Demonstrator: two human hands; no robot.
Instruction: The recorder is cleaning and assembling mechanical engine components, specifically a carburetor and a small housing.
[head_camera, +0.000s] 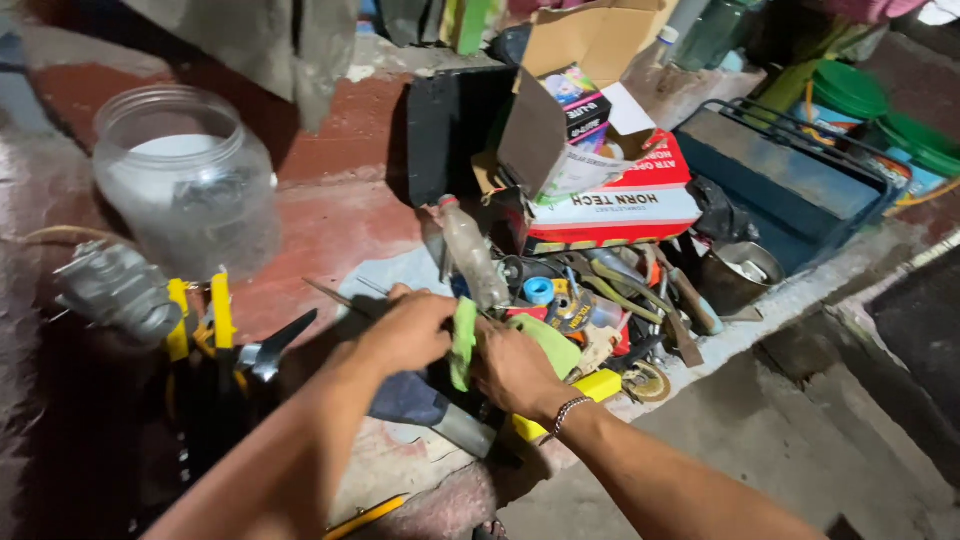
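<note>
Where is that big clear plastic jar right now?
The clear plastic jar stands at upper left in the head view, on the red ledge, above the yellow-handled pliers.

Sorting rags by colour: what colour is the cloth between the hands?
Light green cloth, seen in the head view.

a crumpled light green cloth (464, 342) is hanging upright between both hands, draping rightward above the cluttered tools.
</note>
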